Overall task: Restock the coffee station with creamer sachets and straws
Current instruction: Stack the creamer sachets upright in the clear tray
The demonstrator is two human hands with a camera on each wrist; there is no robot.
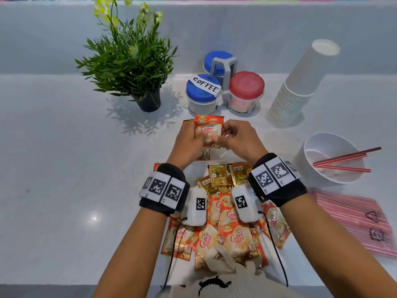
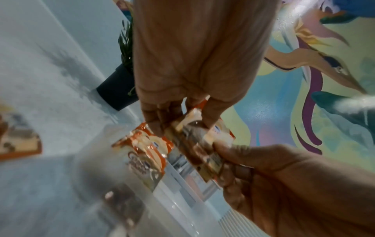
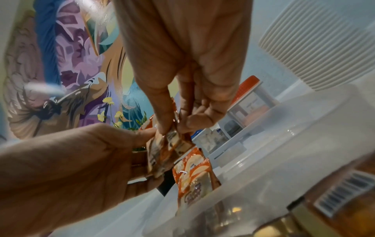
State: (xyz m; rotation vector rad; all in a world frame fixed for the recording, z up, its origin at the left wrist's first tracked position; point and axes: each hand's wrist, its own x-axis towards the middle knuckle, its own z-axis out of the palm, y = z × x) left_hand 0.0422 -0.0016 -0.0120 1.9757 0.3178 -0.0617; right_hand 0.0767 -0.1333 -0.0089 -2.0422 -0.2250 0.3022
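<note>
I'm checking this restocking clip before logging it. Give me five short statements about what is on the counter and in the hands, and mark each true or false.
1. Both the left hand and the right hand hold creamer sachets above the counter. True.
2. The white bowl holds no straws. False: a few red straws lie in it, their ends sticking out past its rim.
3. The jar with the COFFEE label has a red lid. False: its lid is blue; the red-lidded jar stands beside it.
4. A stack of white paper cups stands behind the bowl. True.
5. The potted plant lies tipped over. False: it stands upright.
</note>
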